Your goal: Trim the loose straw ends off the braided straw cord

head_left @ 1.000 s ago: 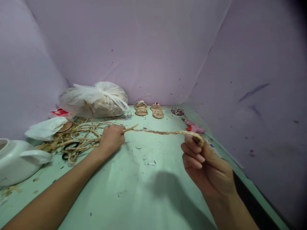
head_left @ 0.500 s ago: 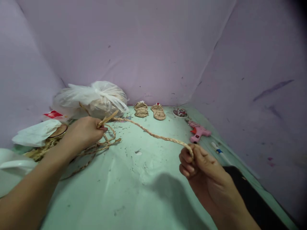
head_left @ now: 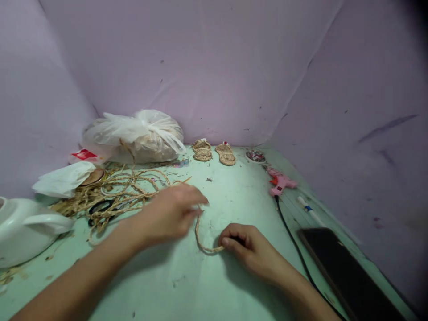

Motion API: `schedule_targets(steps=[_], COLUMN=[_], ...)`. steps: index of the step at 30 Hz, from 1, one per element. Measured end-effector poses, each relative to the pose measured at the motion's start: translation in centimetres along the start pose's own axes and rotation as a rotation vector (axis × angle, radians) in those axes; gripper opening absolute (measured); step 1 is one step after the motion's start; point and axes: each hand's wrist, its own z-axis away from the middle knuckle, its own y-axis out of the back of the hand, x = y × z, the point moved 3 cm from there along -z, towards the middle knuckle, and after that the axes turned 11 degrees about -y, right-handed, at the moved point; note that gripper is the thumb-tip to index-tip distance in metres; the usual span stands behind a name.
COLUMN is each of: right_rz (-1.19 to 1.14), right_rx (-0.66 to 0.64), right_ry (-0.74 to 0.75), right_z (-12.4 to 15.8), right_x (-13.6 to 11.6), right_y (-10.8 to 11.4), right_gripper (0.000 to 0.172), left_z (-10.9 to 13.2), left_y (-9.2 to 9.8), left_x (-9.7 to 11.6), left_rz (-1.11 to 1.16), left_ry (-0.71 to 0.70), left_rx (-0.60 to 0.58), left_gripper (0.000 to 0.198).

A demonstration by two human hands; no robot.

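A thin braided straw cord [head_left: 204,249] curves over the pale green table between the two hands. My right hand [head_left: 243,247] pinches it between thumb and fingers, low over the table. My left hand [head_left: 177,209] is at the cord's other visible end, blurred by motion; its forefinger reaches out to the right, and its grip on the cord cannot be made out. Left of it lies a tangle of braided cord [head_left: 133,191]. Two small woven sandals, one at left [head_left: 202,151] and one at right [head_left: 226,154], lie by the back wall.
Scissors [head_left: 102,209] lie under the cords beside a white pitcher [head_left: 30,227]. A tied plastic bag [head_left: 143,138] stands behind. At right are a dish of small pieces [head_left: 256,156], a pink glue gun [head_left: 281,182] with black cable, a pen [head_left: 309,208] and a black phone [head_left: 347,272].
My left hand has moved right and toward the camera, uncovering the cord tangle. My right hand has moved left, and the cord between them now hangs in a short slack curve.
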Motion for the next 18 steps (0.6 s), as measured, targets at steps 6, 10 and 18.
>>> schedule_targets(steps=[6,10,18], right_rz=[-0.125,-0.045,0.413], right_rx=[0.173,0.349,0.429], right_ry=[-0.093,-0.011,0.526], right_z=[0.0,0.3,0.4], right_x=[1.1,1.1,0.7], right_y=[1.1,1.5,-1.6], right_gripper=[0.013,0.009,0.014], left_z=[-0.5,0.3,3.8], left_y=[-5.3,-6.1,-7.8], left_x=[3.4,3.4,4.0], left_rz=[0.017,-0.013,0.121], left_ry=[-0.058,0.046,0.067], left_rx=[-0.166,-0.19,-0.064], left_gripper=[0.028,0.03,0.03])
